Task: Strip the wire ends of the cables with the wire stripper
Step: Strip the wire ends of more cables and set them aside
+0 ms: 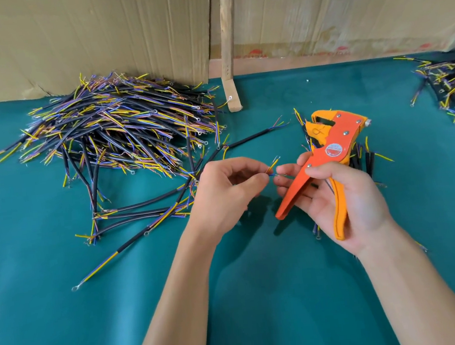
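My right hand [344, 199] holds an orange and yellow wire stripper [328, 150] by its handles, jaws pointing up and away. My left hand [223, 192] pinches the thin coloured wire ends [273, 164] of a cable between thumb and fingers. The right hand's fingertips touch those wire ends too. The wire ends sit just left of the stripper's handle, not in its jaws. The rest of this cable is hidden behind my left hand.
A large heap of black cables with yellow, purple and blue wires [115, 128] lies at the back left on the green mat [67, 315]. A smaller heap [453, 86] lies far right. Several cables [365, 163] lie under the stripper. A wooden post [228, 45] and cardboard stand behind.
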The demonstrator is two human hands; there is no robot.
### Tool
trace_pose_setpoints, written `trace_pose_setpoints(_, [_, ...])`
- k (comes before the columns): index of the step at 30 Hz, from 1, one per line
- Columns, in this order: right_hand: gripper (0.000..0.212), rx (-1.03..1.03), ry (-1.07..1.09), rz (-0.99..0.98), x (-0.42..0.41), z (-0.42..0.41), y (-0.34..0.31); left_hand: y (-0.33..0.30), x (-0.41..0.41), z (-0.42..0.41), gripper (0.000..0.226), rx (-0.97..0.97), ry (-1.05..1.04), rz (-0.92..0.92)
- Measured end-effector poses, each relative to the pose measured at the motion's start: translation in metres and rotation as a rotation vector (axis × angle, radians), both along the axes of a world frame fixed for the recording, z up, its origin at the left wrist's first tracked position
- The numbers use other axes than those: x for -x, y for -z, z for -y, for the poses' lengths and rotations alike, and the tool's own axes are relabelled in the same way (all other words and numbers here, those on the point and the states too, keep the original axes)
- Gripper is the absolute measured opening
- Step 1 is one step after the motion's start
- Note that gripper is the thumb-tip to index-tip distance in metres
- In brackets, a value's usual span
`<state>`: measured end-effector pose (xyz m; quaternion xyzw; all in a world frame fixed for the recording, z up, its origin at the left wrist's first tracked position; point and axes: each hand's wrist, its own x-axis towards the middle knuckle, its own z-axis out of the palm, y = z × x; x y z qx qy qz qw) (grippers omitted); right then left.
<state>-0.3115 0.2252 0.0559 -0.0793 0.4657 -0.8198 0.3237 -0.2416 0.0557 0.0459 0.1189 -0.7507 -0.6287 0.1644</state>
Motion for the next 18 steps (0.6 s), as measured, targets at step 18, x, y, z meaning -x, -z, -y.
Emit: trace_pose_setpoints(18, [0.026,0.143,-0.096,0.083,-0.008,-0.001,-0.011,0.005,0.004,-0.004,0.016,-0.141,-0.124,0.039])
